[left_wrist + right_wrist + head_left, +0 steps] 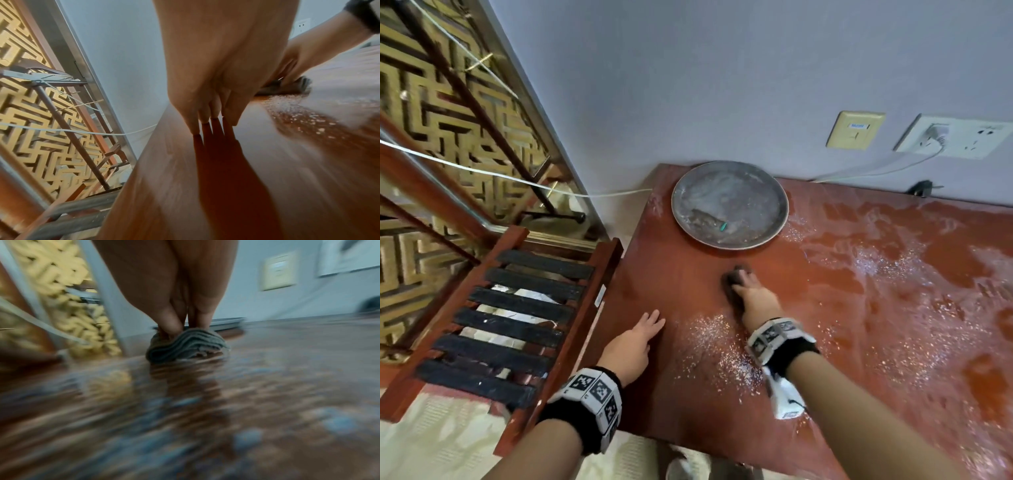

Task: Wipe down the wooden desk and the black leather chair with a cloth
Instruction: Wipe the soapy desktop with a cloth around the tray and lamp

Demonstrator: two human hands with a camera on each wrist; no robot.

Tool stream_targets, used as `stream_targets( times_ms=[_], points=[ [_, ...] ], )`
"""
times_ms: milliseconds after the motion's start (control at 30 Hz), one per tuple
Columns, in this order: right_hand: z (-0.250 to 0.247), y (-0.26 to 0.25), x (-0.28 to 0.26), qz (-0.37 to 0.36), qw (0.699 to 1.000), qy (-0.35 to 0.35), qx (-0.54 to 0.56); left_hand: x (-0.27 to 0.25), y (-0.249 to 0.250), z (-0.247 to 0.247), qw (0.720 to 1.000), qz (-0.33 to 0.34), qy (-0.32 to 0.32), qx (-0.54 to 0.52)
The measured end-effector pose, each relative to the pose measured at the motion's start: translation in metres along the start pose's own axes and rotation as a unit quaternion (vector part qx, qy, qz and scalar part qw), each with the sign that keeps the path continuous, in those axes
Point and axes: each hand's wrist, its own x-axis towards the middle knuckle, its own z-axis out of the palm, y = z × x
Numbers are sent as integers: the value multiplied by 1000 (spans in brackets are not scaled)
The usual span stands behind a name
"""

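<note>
The reddish wooden desk (859, 308) is wet and speckled with white foam. My right hand (748, 286) presses a folded grey-brown cloth (734, 277) onto the desk just in front of a round metal tray (729, 204). In the right wrist view the fingers (174, 324) curl onto the bunched grey cloth (187, 345). My left hand (650, 323) lies flat on the desk near its left edge, fingers straight. In the left wrist view the fingertips (213, 113) touch the wood (246, 178). No black leather chair is in view.
A wooden rack with black slats (510, 318) stands against the desk's left side. White cables (482, 173) run across the left. On the wall behind sit a beige socket plate (854, 130) and a white outlet (959, 137) with a plug. A black clip (923, 187) lies at the desk's back edge.
</note>
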Motion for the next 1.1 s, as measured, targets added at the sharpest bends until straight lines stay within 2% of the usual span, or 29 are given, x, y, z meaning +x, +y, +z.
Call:
stream_targets(
  times_ms=[100,167,233,333,400,467,567,633,733,833,900,967,1067,1100],
  points=[
    [28,-62,-18,-147,985,-90,-4,-8,-3,-2,999,-30,4,-21],
    [32,-68,-23,-158,982,-99,-15,-12,-4,-2,999,-43,1,-17],
    [20,-49,-18,-109,992,-66,-13,-17,-6,-1,999,-43,-7,-20],
    [-5,-15,-12,25,999,-26,-16,-26,-10,2,999,-44,-15,-25],
    [-5,-17,-10,50,998,-20,-37,-30,-12,4,999,-41,-19,-28],
    [12,-45,-16,7,999,-27,-27,-31,-12,3,999,-33,-10,-29],
    [49,-100,-43,-135,985,-104,-28,-32,-10,1,999,-29,-4,-25],
    [57,-108,-53,-152,981,-120,-17,-33,-9,1,999,-26,-3,-24],
    [42,-73,-35,-95,991,-88,-23,-35,-9,1,1000,-13,1,-5],
    [14,-35,-22,28,998,-54,-31,-35,-6,1,1000,-9,-1,6],
    [9,-36,-27,55,996,-46,-44,-35,-5,1,1000,-2,-10,7],
    [19,-60,-39,16,998,-56,-40,-35,-7,0,1000,6,-29,0],
    [46,-100,-61,-102,989,-108,-29,-31,-17,-6,997,4,-73,-24],
    [48,-103,-63,-116,986,-117,-28,-31,-21,-9,996,-2,-85,-38]
  ],
)
